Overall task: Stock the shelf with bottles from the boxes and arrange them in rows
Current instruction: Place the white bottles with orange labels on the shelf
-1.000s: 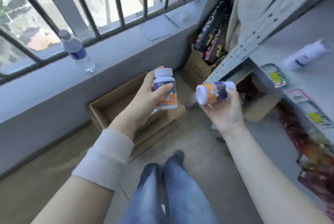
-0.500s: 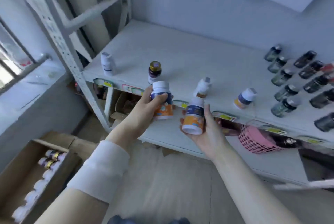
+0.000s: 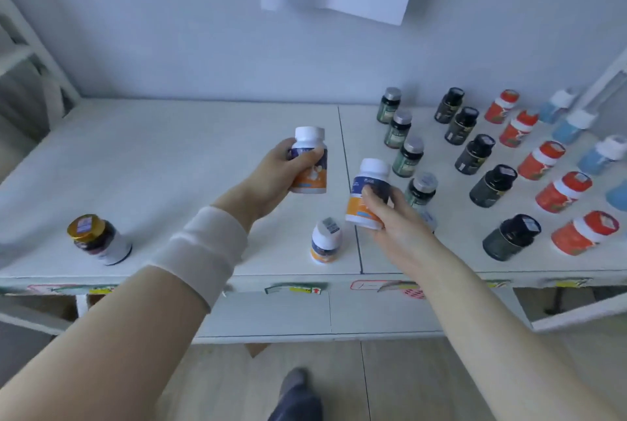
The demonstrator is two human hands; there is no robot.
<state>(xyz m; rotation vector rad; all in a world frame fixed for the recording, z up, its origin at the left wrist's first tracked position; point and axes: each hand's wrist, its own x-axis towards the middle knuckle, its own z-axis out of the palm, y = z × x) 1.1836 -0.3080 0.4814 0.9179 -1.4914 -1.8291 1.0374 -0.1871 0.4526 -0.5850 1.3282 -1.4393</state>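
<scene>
The left hand (image 3: 271, 173) curls fingers and thumb round a white-capped bottle (image 3: 309, 162) with an orange-and-blue label, held upright above the white shelf (image 3: 169, 156) near its middle seam. The right hand (image 3: 393, 217) grips a second bottle (image 3: 368, 193) of the same kind, slightly tilted, just beside the row of silver-capped green bottles (image 3: 408, 157). A third bottle (image 3: 325, 240) stands near the shelf's front edge. Setting down, the right hand could clip the nearest green bottle and topple that row, or knock the standing one off the edge.
</scene>
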